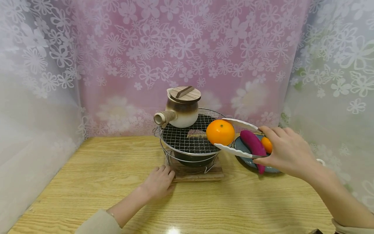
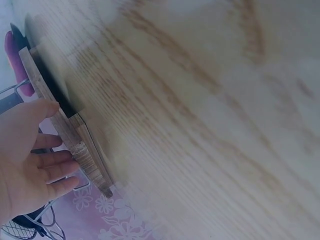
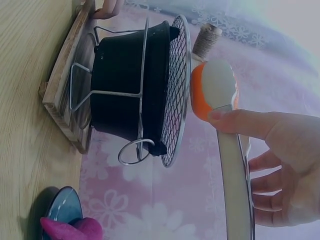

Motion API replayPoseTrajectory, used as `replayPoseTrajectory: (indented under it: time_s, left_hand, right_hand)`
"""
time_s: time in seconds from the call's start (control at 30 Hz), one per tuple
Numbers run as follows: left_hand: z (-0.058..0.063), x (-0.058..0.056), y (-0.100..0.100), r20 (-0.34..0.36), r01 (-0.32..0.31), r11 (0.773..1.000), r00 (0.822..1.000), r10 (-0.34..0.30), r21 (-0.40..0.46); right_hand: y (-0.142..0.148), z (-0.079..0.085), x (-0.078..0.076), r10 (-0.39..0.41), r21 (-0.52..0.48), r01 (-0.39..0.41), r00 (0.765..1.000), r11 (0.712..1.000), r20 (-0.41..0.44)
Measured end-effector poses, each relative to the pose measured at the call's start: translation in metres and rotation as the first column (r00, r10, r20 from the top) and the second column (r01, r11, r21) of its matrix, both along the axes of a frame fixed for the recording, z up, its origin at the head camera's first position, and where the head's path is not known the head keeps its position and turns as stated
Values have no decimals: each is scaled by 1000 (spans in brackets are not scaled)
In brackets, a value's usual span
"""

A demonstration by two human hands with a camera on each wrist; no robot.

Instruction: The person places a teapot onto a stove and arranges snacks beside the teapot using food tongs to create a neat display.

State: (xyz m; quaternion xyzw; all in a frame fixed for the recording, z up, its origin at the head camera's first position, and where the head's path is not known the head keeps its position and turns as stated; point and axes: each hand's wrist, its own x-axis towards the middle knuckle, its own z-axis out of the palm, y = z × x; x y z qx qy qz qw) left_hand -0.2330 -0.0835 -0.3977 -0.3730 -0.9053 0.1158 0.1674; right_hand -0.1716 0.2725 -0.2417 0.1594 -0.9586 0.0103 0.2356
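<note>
My right hand (image 1: 287,151) holds tongs (image 1: 235,151) with pale scalloped tips, the thumb on one arm and the fingers on the other. Between the tips is a large orange (image 1: 220,132), close over the right side of the wire rack (image 3: 179,95). That rack tops a round black grill (image 3: 125,80) on a wooden board (image 1: 198,175). My left hand (image 1: 159,182) rests at the board's front left corner. Its fingers lie relaxed against the edge of the board (image 2: 75,135) in the left wrist view.
A clay teapot (image 1: 184,115) with a wooden lid stands on the rack's back left, handle pointing forward. Right of the grill, a dark plate (image 1: 243,159) carries a purple sweet potato (image 1: 254,144) and a small orange fruit (image 1: 266,144). Floral curtains (image 1: 187,58) enclose the wooden table (image 1: 117,156).
</note>
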Motion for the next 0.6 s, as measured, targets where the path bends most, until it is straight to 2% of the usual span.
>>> replayPoseTrajectory:
  time_s: [0.6]
  left_hand:
    - [1,1,1,8,-21,999,1000,22,-45]
  right_hand:
    - [-22,5,-6,32,4,-32,999,999,11]
